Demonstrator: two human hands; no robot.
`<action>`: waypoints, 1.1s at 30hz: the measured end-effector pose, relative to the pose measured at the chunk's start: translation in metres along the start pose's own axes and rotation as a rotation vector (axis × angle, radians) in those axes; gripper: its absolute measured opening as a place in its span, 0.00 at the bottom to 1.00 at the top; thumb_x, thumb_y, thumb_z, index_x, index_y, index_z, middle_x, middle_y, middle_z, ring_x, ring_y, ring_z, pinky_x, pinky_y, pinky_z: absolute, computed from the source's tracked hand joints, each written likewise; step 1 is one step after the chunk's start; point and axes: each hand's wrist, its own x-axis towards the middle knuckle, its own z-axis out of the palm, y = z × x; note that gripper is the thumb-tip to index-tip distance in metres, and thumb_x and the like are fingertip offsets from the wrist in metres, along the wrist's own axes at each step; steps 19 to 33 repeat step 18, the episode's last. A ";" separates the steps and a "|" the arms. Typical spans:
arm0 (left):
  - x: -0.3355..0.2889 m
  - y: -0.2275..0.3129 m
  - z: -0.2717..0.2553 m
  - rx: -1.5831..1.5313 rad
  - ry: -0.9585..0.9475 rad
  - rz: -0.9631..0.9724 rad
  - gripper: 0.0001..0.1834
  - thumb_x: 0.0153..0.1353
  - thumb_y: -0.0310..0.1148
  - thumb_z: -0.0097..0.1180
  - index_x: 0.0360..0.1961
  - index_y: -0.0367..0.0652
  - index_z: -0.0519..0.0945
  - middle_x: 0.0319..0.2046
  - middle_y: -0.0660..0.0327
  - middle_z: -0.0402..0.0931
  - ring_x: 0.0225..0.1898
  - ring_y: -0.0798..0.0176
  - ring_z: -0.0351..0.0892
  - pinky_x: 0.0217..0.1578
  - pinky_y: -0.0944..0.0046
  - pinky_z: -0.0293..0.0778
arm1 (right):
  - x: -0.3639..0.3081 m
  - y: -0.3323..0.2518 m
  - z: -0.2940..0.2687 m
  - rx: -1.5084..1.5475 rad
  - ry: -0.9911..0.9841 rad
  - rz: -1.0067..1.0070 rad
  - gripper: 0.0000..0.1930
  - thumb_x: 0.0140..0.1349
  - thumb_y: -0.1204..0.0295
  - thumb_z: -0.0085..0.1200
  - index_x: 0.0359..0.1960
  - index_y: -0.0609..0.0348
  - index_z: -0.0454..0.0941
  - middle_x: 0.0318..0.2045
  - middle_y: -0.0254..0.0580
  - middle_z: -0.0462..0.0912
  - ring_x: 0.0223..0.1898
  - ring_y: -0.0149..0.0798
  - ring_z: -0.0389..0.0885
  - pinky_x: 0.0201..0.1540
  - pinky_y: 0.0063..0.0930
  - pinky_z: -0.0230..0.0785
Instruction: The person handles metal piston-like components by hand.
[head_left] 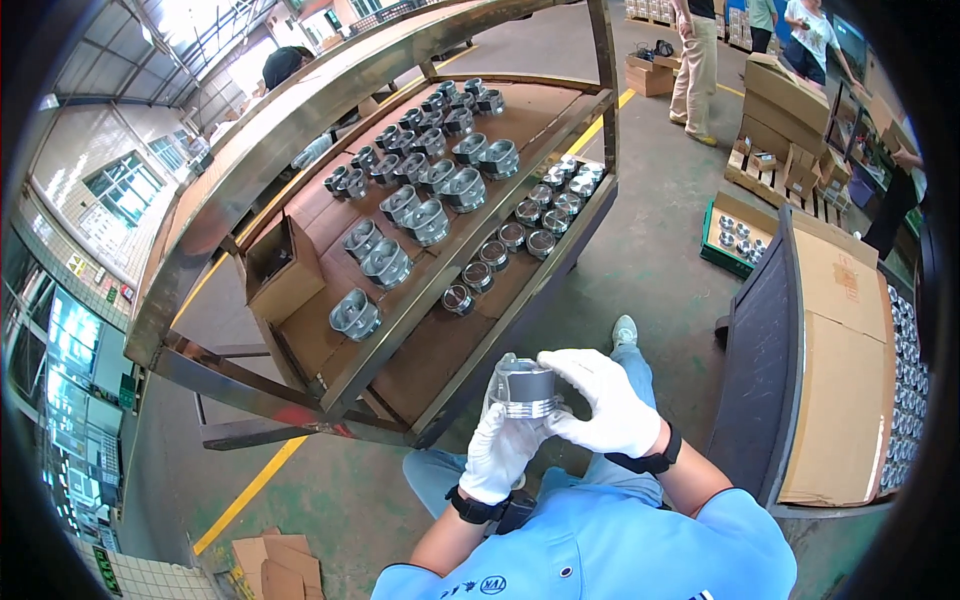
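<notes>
A silver engine piston (527,387) is held up in front of my body, its ring grooves toward the lower end. My white-gloved left hand (497,455) supports it from below and the left side, the fingers partly hidden behind it. At its right side my white-gloved right hand (608,408) grips it, thumb low and fingers near the top edge. Just beyond my hands stands a metal-framed rack (400,360). Rows of similar pistons (430,222) rest on its cardboard-lined upper shelf, and several more (511,236) sit on the lower level.
An open cardboard box (283,275) is on the rack's left end. To my right stands a dark bin (755,370) with cardboard over it, pistons beside that. A green crate (722,262) holds more pistons. Flattened cardboard (280,565) lies lower left. Other people (695,70) stand farther off.
</notes>
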 end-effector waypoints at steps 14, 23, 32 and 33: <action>0.000 -0.006 0.002 0.710 0.164 0.441 0.54 0.49 0.27 0.72 0.73 0.53 0.51 0.64 0.52 0.61 0.61 0.49 0.70 0.59 0.50 0.72 | 0.002 0.007 0.009 -0.010 0.014 0.023 0.31 0.47 0.79 0.59 0.58 0.64 0.72 0.49 0.53 0.78 0.47 0.48 0.81 0.50 0.35 0.75; -0.002 0.000 0.004 1.375 0.164 0.680 0.57 0.46 0.28 0.74 0.74 0.51 0.50 0.70 0.57 0.50 0.68 0.51 0.60 0.64 0.51 0.66 | -0.004 0.010 0.003 0.280 0.001 0.285 0.27 0.53 0.82 0.49 0.60 0.61 0.72 0.55 0.50 0.75 0.49 0.46 0.80 0.53 0.33 0.74; -0.002 0.000 0.004 1.375 0.164 0.680 0.57 0.46 0.28 0.74 0.74 0.51 0.50 0.70 0.57 0.50 0.68 0.51 0.60 0.64 0.51 0.66 | -0.004 0.010 0.003 0.280 0.001 0.285 0.27 0.53 0.82 0.49 0.60 0.61 0.72 0.55 0.50 0.75 0.49 0.46 0.80 0.53 0.33 0.74; -0.002 0.000 0.004 1.375 0.164 0.680 0.57 0.46 0.28 0.74 0.74 0.51 0.50 0.70 0.57 0.50 0.68 0.51 0.60 0.64 0.51 0.66 | -0.004 0.010 0.003 0.280 0.001 0.285 0.27 0.53 0.82 0.49 0.60 0.61 0.72 0.55 0.50 0.75 0.49 0.46 0.80 0.53 0.33 0.74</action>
